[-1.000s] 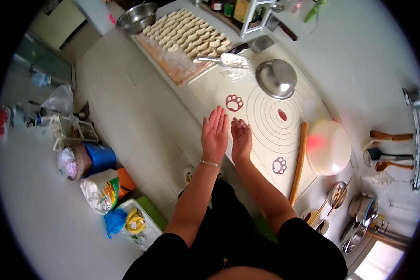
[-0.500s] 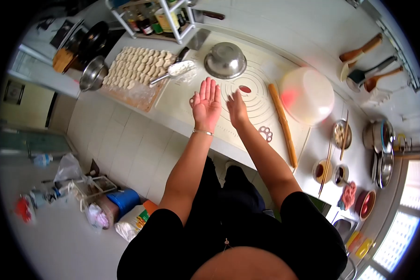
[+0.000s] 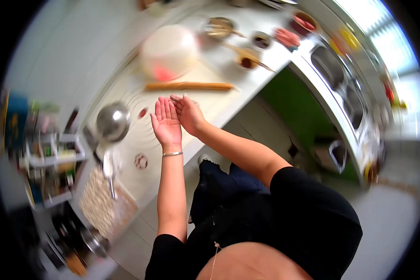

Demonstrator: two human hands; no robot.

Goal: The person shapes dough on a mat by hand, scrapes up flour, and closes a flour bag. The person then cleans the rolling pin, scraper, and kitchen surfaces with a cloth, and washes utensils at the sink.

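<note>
My left hand (image 3: 167, 125) is held palm up above the pale baking mat (image 3: 130, 179), its fingers stretched out and a bracelet at the wrist. Close beside it, my right hand (image 3: 189, 115) has straight fingers and its palm turned toward the left one. The fingertips overlap in the view; whether they touch, I cannot tell. Nothing lies in either palm. Just beyond the fingers is a wooden rolling pin (image 3: 189, 86). To the left an upturned steel bowl (image 3: 113, 122) rests on the mat.
Rows of small dough pieces (image 3: 97, 200) cover a board at lower left, near a metal scoop (image 3: 108, 168). A whitish plastic tub (image 3: 168, 51) stands behind the rolling pin. Small bowls and chopsticks sit at the back. The sink (image 3: 329, 65) is on the right.
My view has swung toward the sink, so the counter appears rotated and blurred. My hands have drawn together, the right now against or just beside the left.
</note>
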